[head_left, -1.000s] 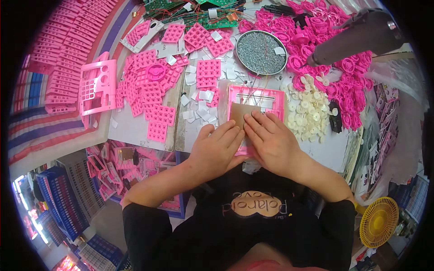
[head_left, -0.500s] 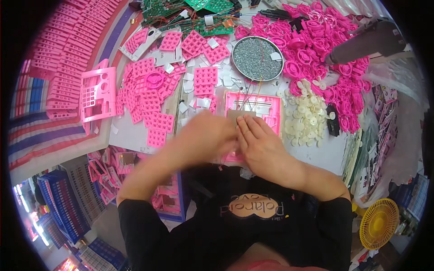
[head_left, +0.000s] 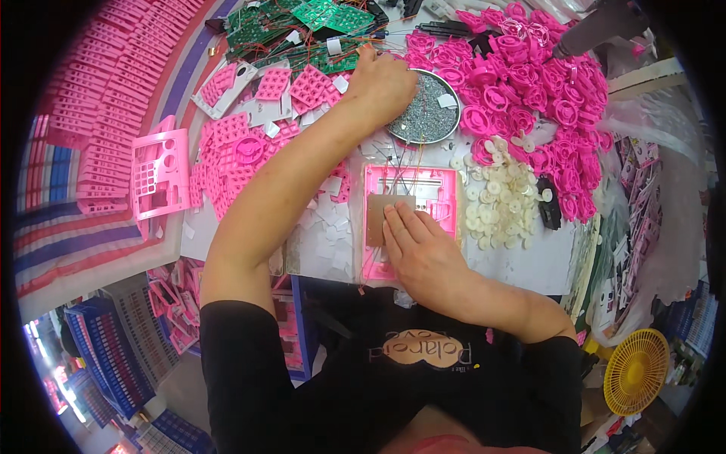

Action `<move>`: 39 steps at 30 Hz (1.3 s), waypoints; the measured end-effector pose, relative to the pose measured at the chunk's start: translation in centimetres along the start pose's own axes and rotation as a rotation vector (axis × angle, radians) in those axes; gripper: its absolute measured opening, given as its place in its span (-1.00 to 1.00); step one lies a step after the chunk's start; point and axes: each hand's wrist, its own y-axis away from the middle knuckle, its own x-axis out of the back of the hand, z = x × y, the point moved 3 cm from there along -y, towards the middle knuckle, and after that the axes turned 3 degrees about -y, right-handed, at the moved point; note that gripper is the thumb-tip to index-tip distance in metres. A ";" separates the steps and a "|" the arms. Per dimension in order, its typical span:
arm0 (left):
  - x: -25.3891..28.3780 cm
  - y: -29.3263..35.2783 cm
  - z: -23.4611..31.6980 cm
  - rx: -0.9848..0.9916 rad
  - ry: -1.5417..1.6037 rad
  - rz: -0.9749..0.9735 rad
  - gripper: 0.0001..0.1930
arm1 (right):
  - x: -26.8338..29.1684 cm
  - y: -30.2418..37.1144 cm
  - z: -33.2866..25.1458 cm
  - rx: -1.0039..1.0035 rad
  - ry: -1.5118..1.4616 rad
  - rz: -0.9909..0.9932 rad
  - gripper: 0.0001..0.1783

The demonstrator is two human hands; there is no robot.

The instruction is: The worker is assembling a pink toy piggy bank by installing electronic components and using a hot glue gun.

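My right hand (head_left: 427,253) lies with its fingers stretched out flat, pressing on a square grey-brown plate (head_left: 377,219). That plate sits over the left part of a pink plastic housing (head_left: 456,189), which lies on the table in front of me. Thin wires run out of the housing's far side. My left hand (head_left: 380,85) is reached far forward, at the left rim of the round dish of small screws (head_left: 429,113). Its fingers are bent in beside the green circuit boards (head_left: 333,15); whatever they hold is hidden.
Pink button pads (head_left: 242,170) pile up on the left, near an upright pink shell (head_left: 160,168). White discs (head_left: 499,208) and a heap of pink rings (head_left: 522,83) are on the right. A dark tool (head_left: 601,26) hangs over the far right. White paper pieces (head_left: 321,227) lie scattered.
My left hand has moved away from the housing, forward to the circuit boards and the screw dish. My right hand stays on the plate. The whole view has shifted slightly.
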 end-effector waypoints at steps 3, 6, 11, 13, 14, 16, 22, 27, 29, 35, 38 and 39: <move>-0.2 -0.8 0.5 0.023 -0.031 -0.171 -0.69 | 0.2 0.1 0.2 -0.010 -0.039 0.026 -0.39; -0.1 -0.9 -0.5 0.043 -0.018 -0.243 -0.67 | -0.1 0.1 0.0 -0.040 -0.104 0.054 -0.40; 5.4 2.1 -0.5 0.203 0.530 0.033 -0.73 | -0.1 0.2 0.3 -0.032 -0.130 0.071 -0.41; 9.6 5.6 1.8 0.191 0.660 0.028 -0.77 | 0.1 0.5 0.6 -0.050 -0.147 0.089 -0.43; 11.4 7.8 3.0 0.167 0.635 -0.010 -0.78 | 0.3 0.6 0.7 -0.054 -0.161 0.105 -0.45; 12.1 12.7 5.1 0.132 0.618 -0.158 -0.82 | 0.2 0.5 0.8 -0.049 -0.174 0.136 -0.48; 11.8 19.9 10.6 0.208 0.571 -0.082 -0.87 | 1.8 1.7 4.1 -0.007 -0.585 0.179 -0.57; 11.6 19.7 10.7 0.252 0.662 -0.105 -0.88 | 12.7 3.3 13.8 -0.081 -0.960 1.410 -0.62; 11.5 19.7 10.5 0.266 0.677 -0.106 -0.88 | 13.5 0.4 14.4 -0.041 -1.301 1.302 -0.52; 11.1 20.2 10.2 0.302 0.683 -0.041 -0.86 | 9.0 -3.5 12.7 -0.038 -1.614 0.323 -0.36; 10.9 20.4 10.4 0.308 0.682 -0.040 -0.85 | 6.5 -4.0 8.6 -0.009 -1.616 0.390 -0.43; 10.7 20.5 10.4 0.302 0.683 -0.035 -0.85 | 6.3 -3.7 7.8 0.001 -1.605 0.510 -0.44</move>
